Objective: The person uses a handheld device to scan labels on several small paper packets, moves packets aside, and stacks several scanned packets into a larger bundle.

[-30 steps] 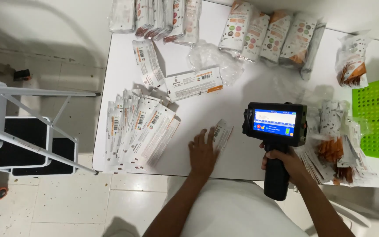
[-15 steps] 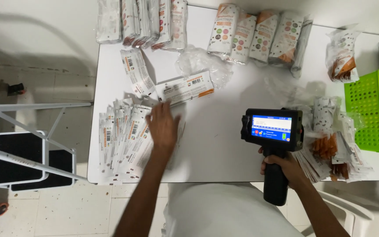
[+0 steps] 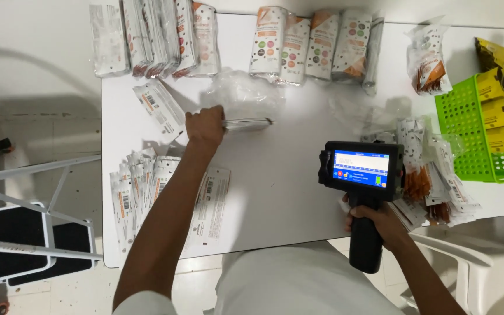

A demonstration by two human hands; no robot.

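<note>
My left hand (image 3: 204,128) reaches to the middle of the white table (image 3: 287,192) and grips a thin stack of flat white-and-orange packets (image 3: 249,123), held on edge. Crumpled clear plastic wrap (image 3: 241,93) lies just behind it. My right hand (image 3: 374,220) holds a black handheld printer (image 3: 361,175) by its grip; its blue screen faces up, over the table's right part. A fanned pile of flat packets (image 3: 147,192) lies at the left, under my left forearm.
Bundles of wrapped packets (image 3: 153,35) and more bundles (image 3: 313,44) line the far edge. A loose packet (image 3: 158,106) lies left of my hand. More packets (image 3: 433,175) heap at the right beside a green basket (image 3: 468,134). A step ladder (image 3: 24,221) stands left.
My left hand went from the pile at the left up to the stack of packets in the middle and took hold of it. The printer stayed in my right hand.
</note>
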